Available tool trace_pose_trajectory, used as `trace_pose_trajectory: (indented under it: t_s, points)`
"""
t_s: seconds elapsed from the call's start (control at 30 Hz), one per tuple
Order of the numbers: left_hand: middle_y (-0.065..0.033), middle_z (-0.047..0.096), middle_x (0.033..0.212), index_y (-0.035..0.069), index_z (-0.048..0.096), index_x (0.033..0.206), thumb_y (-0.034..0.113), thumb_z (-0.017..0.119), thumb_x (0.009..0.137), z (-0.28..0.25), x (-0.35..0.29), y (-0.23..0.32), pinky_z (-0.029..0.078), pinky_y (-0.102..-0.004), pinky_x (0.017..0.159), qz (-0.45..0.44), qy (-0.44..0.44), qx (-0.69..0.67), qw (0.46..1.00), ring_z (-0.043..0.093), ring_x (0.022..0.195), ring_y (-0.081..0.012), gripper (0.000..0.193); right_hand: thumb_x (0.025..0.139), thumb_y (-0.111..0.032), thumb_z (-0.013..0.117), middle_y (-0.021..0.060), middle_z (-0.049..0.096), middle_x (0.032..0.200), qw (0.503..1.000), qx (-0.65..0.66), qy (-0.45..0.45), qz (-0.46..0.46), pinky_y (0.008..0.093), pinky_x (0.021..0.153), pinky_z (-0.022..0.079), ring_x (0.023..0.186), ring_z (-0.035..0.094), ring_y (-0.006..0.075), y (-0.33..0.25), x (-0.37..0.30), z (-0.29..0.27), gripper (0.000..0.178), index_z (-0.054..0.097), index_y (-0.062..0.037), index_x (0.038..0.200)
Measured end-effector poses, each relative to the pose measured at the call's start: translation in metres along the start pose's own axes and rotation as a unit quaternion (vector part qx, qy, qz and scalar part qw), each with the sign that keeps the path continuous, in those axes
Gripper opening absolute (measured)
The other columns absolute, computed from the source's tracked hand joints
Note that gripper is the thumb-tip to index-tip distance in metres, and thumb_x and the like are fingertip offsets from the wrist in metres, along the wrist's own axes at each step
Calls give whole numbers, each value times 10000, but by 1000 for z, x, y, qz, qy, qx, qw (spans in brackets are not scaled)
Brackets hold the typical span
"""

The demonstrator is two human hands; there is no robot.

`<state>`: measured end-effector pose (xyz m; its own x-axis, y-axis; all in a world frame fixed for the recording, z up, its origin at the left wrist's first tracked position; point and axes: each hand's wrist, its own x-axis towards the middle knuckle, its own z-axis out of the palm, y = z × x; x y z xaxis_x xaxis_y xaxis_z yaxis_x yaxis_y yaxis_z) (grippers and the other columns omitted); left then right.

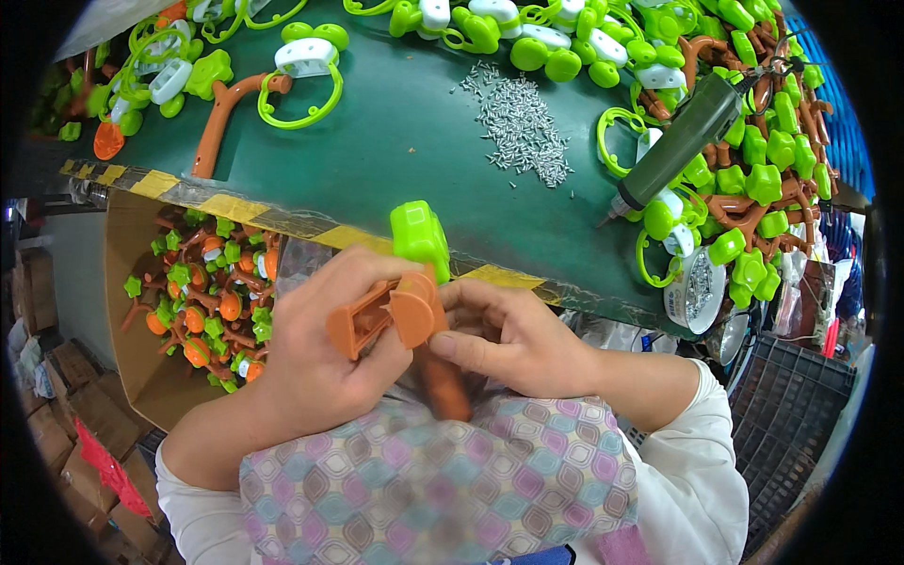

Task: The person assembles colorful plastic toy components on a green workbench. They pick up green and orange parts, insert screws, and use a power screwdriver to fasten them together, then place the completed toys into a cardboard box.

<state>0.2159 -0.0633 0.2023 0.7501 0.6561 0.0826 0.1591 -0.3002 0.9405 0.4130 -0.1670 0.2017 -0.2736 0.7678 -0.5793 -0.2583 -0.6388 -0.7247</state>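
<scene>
In front of my body I hold a brown plastic branch-shaped toy part (414, 306) between both hands. My left hand (311, 344) is closed around its forked end, where an open hollow arm and a round end face up. Thumb and bent fingers of my right hand (523, 344) close on its right side. A bright green knobbed piece (420, 237) stands at the part's far end, just beyond my fingers; whether it is joined to the part is hard to tell. The lower stem hangs blurred toward my patterned apron (443, 480).
On the green table (395, 132) lie a pile of small screws (523, 122), a green electric screwdriver (678, 141) and a brown branch with a green ring (301, 113). Green and brown parts heap up at right. A cardboard box (141, 348) of finished-looking toys stands at left.
</scene>
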Motion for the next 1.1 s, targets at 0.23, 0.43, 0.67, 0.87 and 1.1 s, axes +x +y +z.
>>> trace_pose_trajectory:
  t_s: [0.23, 0.43, 0.67, 0.87, 1.1]
  points:
    - [-132, 663, 947, 23, 640, 1132, 64, 724, 806, 6, -7, -7, 550, -337, 675, 48, 27, 35, 998, 685, 767, -269, 339, 996, -185, 659, 44, 638, 1058, 998, 47, -16, -34, 251, 833, 515, 938, 599, 81, 14, 2, 0, 368, 534, 6, 1285]
    - [-173, 640, 996, 5, 591, 1230, 72, 711, 829, -4, -2, 7, 554, -394, 684, 94, -26, 105, 990, 677, 801, -349, 424, 1009, -224, 650, 14, 628, 1041, 994, 71, -71, -33, 246, 790, 517, 929, 591, 72, 19, 8, -7, 339, 543, -42, 1275]
    - [-203, 518, 1372, 25, 495, 1395, 93, 635, 939, -25, 26, 27, 452, -434, 1019, -97, -231, 105, 962, 532, 1232, -414, 483, 1026, -307, 623, 16, 630, 1054, 990, 33, -127, 54, 253, 793, 532, 940, 595, 68, 4, 16, -12, 373, 549, -58, 1293]
    - [-107, 696, 989, 59, 640, 1195, 54, 738, 832, -38, 36, 1, 520, -390, 811, -18, -231, 22, 973, 663, 933, -347, 376, 1035, -325, 599, 68, 647, 1143, 981, 14, -188, -36, 318, 869, 528, 1004, 620, 136, 21, 15, -15, 503, 483, -55, 1443]
    - [-61, 711, 1098, 79, 667, 1185, 87, 827, 739, -66, 32, -10, 520, -394, 889, 156, -198, 105, 962, 656, 1016, -285, 474, 1068, -321, 524, 16, 555, 914, 979, -132, -126, -88, 275, 694, 473, 768, 531, 92, -12, 12, -10, 497, 447, -65, 1487]
